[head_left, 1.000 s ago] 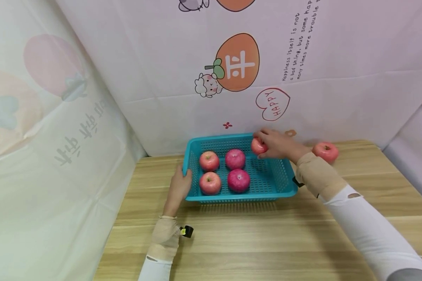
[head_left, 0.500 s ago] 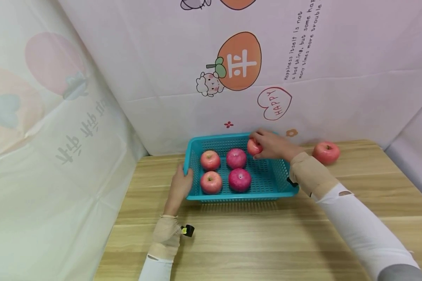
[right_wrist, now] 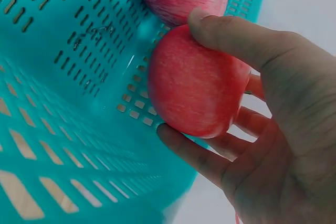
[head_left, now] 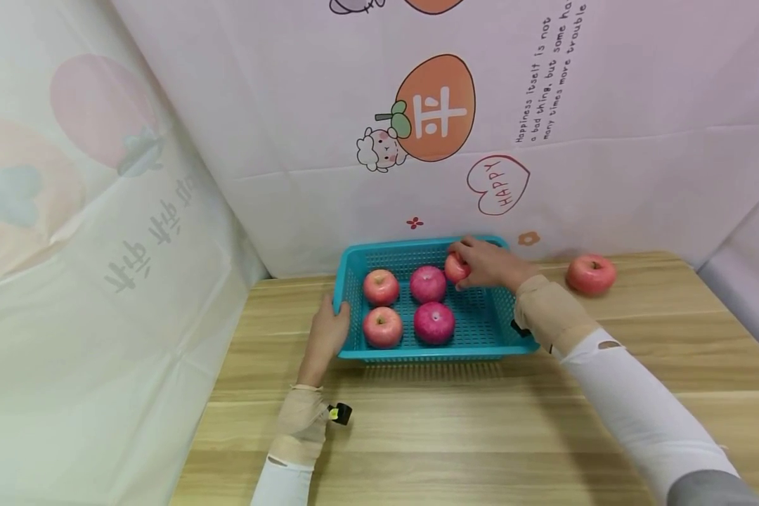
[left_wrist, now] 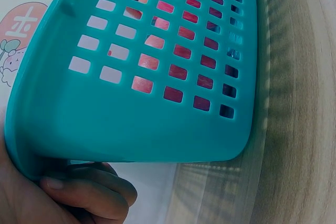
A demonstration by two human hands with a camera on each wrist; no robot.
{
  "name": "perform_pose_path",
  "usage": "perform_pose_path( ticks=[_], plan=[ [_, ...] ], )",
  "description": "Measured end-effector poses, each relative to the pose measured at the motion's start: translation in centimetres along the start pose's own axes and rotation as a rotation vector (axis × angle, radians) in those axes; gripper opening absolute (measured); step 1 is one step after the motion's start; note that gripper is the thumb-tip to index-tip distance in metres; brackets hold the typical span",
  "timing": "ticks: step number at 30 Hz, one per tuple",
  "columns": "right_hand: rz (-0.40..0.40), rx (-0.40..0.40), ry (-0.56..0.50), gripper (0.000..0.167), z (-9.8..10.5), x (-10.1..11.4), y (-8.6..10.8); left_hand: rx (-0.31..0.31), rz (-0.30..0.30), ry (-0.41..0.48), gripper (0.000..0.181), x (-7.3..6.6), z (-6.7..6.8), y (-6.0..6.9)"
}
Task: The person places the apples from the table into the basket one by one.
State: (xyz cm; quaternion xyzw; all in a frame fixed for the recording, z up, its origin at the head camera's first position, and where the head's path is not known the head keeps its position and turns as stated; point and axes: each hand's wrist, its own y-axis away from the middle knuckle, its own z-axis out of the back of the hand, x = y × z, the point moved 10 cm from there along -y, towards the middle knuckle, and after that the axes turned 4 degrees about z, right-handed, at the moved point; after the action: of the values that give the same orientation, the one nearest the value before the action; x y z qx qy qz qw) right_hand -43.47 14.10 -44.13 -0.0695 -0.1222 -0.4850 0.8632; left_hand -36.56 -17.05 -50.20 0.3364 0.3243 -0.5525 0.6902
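A teal plastic basket (head_left: 439, 353) stands on the wooden table near the back cloth. Inside it sit two pale red apples (head_left: 382, 327) on the left and two darker magenta apples (head_left: 434, 322) beside them. My right hand (head_left: 490, 266) reaches over the back right of the basket and holds a red apple (right_wrist: 197, 85) between thumb and fingers. In the right wrist view this apple is down inside the basket, close against a darker one. My left hand (head_left: 327, 330) grips the basket's left rim, its curled fingers (left_wrist: 100, 192) showing under the edge in the left wrist view.
Another red apple (head_left: 591, 274) lies on the table (head_left: 417, 436) to the right of the basket, near the back. A white printed cloth (head_left: 316, 140) hangs right behind the basket, and a second cloth (head_left: 133, 316) closes off the left side.
My right hand has moved slightly left with the apple, bringing it nearer the darker apple at the back. The left hand keeps its hold on the rim.
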Motion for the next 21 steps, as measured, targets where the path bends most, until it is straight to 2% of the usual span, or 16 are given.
perform_pose_path(
  ticks=[8,21],
  plan=[
    [-0.048,0.092,0.019,0.078,-1.2,-0.3,-0.2,0.008,0.0,0.004,0.05,-0.1,0.0,0.1],
    [-0.059,0.153,0.044,0.077,-3.0,-0.6,-0.3,-0.006,-0.015,-0.006,0.044,0.0,0.0,0.0]
  ],
)
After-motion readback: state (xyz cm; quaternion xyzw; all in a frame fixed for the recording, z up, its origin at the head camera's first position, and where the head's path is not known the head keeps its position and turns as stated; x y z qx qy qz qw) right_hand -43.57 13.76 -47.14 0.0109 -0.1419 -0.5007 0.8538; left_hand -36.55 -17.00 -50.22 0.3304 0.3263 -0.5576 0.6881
